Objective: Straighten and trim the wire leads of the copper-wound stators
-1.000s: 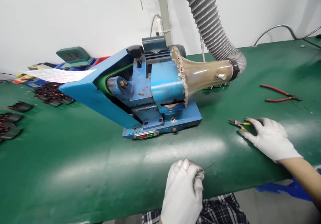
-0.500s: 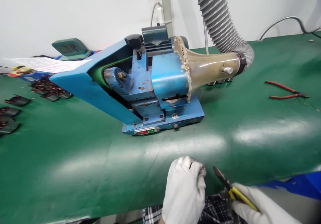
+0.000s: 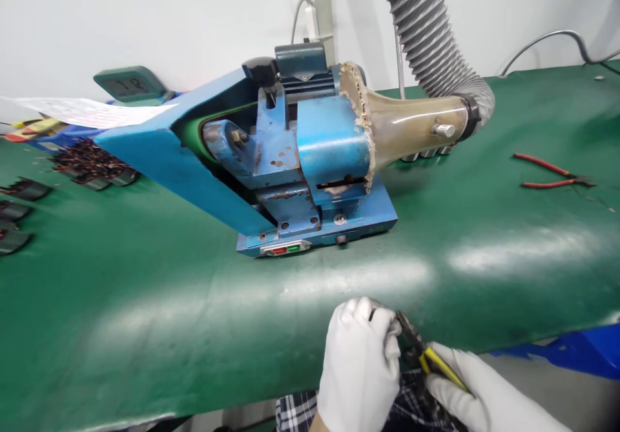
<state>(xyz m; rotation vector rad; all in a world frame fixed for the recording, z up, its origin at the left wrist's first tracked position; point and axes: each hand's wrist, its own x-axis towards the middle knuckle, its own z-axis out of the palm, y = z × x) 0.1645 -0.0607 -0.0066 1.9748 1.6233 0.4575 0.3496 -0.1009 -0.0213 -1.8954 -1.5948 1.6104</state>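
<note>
My left hand point(image 3: 361, 361), in a white glove, is closed at the table's front edge. Something small and dark is gripped in its fingers, mostly covered, so its kind does not show. My right hand point(image 3: 465, 387), also gloved, is wrapped round yellow-handled pliers point(image 3: 443, 366). Their dark jaws point up and left and reach the fingertips of my left hand; whether they touch the held piece I cannot tell.
A blue belt grinder point(image 3: 334, 141) with a grey ribbed hose point(image 3: 426, 38) stands on the green table point(image 3: 169, 303). Red-handled pliers point(image 3: 547, 174) lie at right. Several parts with copper wires point(image 3: 92, 161) sit at left, near a green-framed display point(image 3: 130, 84).
My right hand has moved left with the pliers, bringing their jaws up to my left hand's fingertips. My left hand stays closed in nearly the same place.
</note>
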